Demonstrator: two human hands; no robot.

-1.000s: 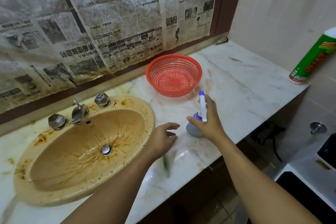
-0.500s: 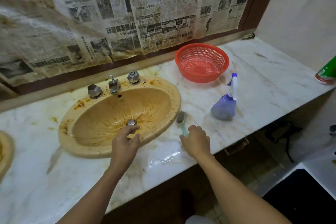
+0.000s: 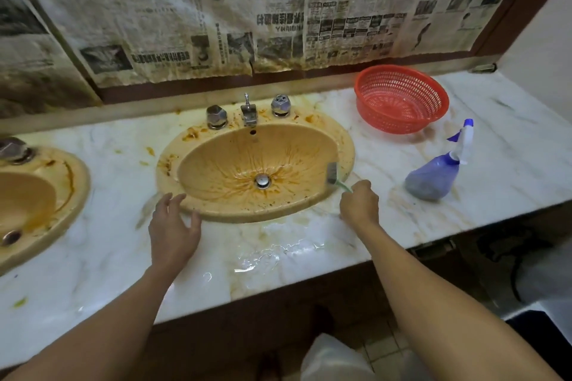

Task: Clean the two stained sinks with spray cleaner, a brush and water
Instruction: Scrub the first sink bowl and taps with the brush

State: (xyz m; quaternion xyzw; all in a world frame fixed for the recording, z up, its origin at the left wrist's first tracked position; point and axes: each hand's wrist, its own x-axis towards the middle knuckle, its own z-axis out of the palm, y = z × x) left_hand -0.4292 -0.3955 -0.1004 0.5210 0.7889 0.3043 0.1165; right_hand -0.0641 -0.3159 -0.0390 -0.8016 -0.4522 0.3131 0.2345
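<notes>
Over the counter (image 3: pixel 309 260), right hand (image 3: pixel 360 206) grips brush (image 3: pixel 334 175).

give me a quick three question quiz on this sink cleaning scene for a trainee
1. True or false: the left hand holds nothing.
2. What does the right hand grip? A) a sponge B) the brush C) a cloth
3. Which stands nearer the front edge of the counter, the red basket or the spray bottle?

Key: 1 true; 2 B; 3 the spray bottle.
</notes>
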